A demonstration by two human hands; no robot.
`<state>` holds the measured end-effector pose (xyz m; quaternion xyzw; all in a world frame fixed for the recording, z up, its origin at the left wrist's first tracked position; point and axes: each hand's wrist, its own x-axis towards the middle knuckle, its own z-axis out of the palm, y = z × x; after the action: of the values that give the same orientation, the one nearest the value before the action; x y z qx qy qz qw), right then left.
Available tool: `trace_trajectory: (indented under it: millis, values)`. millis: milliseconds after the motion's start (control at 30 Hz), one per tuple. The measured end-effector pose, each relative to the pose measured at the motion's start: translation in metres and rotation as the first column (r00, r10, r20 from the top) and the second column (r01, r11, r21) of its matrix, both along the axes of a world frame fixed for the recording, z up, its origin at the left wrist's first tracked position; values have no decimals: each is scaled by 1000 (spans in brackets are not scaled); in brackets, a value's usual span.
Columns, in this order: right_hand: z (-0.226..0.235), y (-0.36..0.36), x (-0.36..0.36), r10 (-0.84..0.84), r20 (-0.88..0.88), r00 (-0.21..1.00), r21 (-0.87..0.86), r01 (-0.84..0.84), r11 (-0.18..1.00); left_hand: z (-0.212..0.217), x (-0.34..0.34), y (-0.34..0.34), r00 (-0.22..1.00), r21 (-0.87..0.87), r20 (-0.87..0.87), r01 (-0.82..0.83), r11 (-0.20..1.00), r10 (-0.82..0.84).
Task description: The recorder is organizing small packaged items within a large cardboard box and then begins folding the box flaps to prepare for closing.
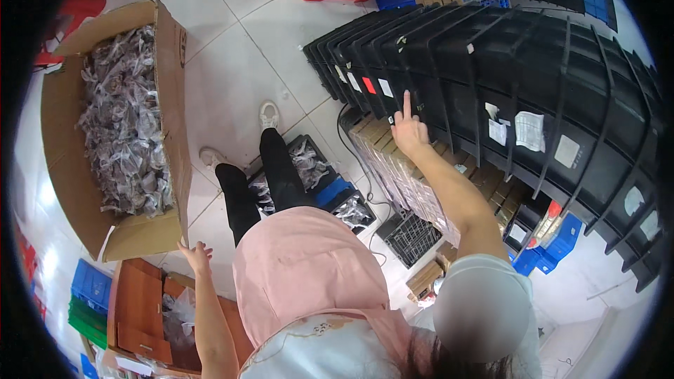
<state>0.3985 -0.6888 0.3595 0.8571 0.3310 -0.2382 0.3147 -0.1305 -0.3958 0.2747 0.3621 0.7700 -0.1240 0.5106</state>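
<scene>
Left hand: the person's left hand (197,256) is low on that side, fingers spread wide, thumb apart, nothing held that I can see. Index tip right by a flap corner; touching or just short, I cannot tell.
Cardboard box: the open cardboard box (177,119) stands ahead of those fingers and a little left. Its long axis runs away from the person, near end flap folded outward.
Box contents: clear-bagged pieces (126,126), heaped along its length, beyond the left fingertips. What the bags hold is hard to make out.
Right hand: the right hand (409,130) is reached out ahead and right, index straight, other fingers curled. Palm hidden; whether the curled fingers grip anything, I cannot tell.
Black crates: ribbed black crates (449,74) in a long row, slanting from ahead of the person to nearer on the right. Index appears laid on their side face, below a white label.
Nearer hand: left for the box, right for the crates; arms well apart, body between.
Under the crates: tan cartons (404,168), just below the right hand.
Behind left hand: a brown wooden cabinet (140,295).
</scene>
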Motion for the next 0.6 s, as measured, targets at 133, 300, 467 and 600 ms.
trace_trajectory:
  millis: [133, 300, 467, 600]
  values:
    - [35, 10, -12, 112, -78, 991, 238, -91, 967, 18, -34, -12, 1000, -2, 10, 7, 1000, -7]
    - [56, 0, 9, -63, 53, 997, 53, 60, 997, 45, -59, -29, 1000, -130, 8, 28, 991, -28]
    - [96, 12, -3, -21, -26, 999, 425, 30, 905, 87, -39, -21, 999, -91, 29, 35, 995, -33]
    - [114, 5, 19, -111, 45, 993, 298, 93, 950, 110, -13, -10, 995, -48, 81, 65, 997, -61]
